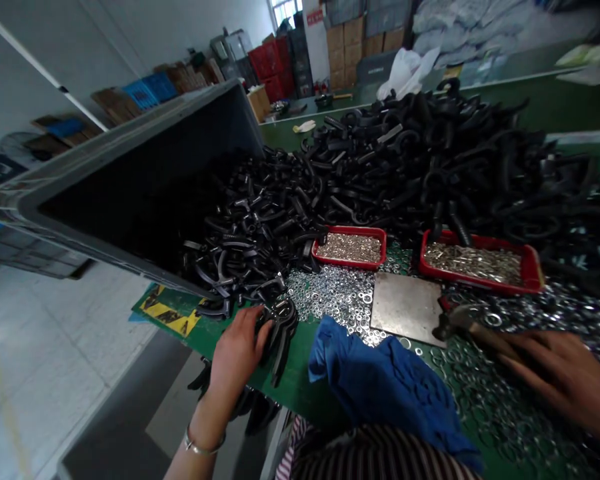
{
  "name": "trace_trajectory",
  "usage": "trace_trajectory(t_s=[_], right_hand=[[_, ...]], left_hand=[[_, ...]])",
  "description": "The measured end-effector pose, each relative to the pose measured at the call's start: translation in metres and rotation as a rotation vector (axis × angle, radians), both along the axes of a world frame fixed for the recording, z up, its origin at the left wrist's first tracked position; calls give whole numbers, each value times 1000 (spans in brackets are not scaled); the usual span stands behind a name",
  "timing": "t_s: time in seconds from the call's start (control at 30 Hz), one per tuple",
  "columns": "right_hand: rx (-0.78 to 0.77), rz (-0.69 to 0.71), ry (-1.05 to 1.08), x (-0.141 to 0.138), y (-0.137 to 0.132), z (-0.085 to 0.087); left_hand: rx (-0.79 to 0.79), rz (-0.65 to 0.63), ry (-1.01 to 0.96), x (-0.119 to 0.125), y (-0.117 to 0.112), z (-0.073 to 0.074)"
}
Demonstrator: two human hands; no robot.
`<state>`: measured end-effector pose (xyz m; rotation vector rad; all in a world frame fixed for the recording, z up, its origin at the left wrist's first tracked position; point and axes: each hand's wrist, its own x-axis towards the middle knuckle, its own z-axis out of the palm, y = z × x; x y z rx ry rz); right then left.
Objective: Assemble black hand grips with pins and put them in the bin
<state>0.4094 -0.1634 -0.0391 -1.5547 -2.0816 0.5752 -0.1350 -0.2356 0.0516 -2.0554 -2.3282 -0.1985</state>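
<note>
My left hand (239,343), a bracelet at its wrist, is at the table's near edge with fingers curled over one handle of a black plier-shaped clamp (283,330). The clamp's other handle points toward me. On the right, my right hand (563,373), slightly blurred, is closed around the wooden handle of a hammer (487,337). The hammer's head rests by the right edge of a flat metal plate (405,307). A blue cloth (380,380) lies between my hands, in front of the plate.
A large grey bin (130,143) lies tipped at left, spilling black plastic parts (260,213). More black parts (430,153) are heaped behind. Two red trays (349,263) (485,285) hold small metal pins. Loose metal rings (325,293) cover much of the green table (300,373).
</note>
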Motion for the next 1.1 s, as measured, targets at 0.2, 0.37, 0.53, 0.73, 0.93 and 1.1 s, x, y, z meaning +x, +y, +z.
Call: trace_trajectory(t_s=[0.2, 0.37, 0.53, 0.73, 0.93, 1.1], right_hand=[[96, 126, -147, -39, -6, 43], [79, 71, -153, -10, -44, 47], [90, -347, -269, 76, -32, 40], [-100, -511, -655, 125, -1, 32], [-135, -415, -581, 152, -3, 33], [-123, -212, -490, 174, -22, 33]], left_hand=[[-204, -314, 174, 92, 70, -24], [-280, -355, 284, 122, 103, -47], [-256, -365, 204, 116, 113, -45], [-137, -307, -54, 93, 131, -48], [-142, -186, -170, 87, 139, -45], [-188, -118, -404, 98, 143, -39]])
